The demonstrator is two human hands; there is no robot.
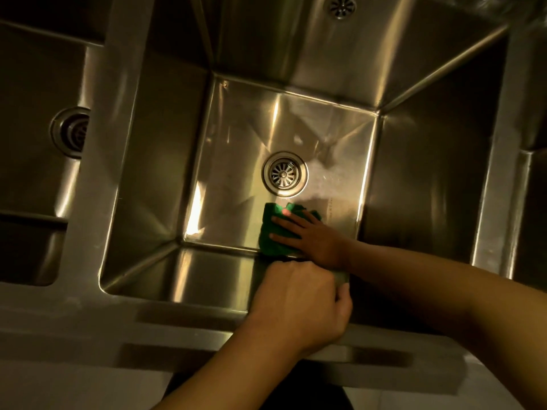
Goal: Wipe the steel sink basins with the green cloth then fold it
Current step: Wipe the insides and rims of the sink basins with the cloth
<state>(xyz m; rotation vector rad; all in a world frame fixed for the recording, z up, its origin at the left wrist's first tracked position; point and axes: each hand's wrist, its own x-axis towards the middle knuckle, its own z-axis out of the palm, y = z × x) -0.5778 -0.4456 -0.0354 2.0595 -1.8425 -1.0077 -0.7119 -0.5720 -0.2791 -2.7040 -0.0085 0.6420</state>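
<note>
I look down into the middle steel basin (236, 137), which has a round drain (284, 174) in its floor. The green cloth (273, 229) lies bunched on the basin floor, just in front of the drain and against the front wall. My right hand (307, 238) presses flat on the cloth, fingers straight and pointing left. My left hand (299, 300) hovers over the basin's front rim, just in front of the right hand. Its fingers are curled into a fist, and I see nothing held in it.
A second basin (35, 161) with its own drain (71, 132) lies to the left, across a steel divider (103, 173). Another basin edge (532, 202) shows at the far right. An overflow grille (339, 5) sits high on the back wall. The front ledge (118, 324) runs below.
</note>
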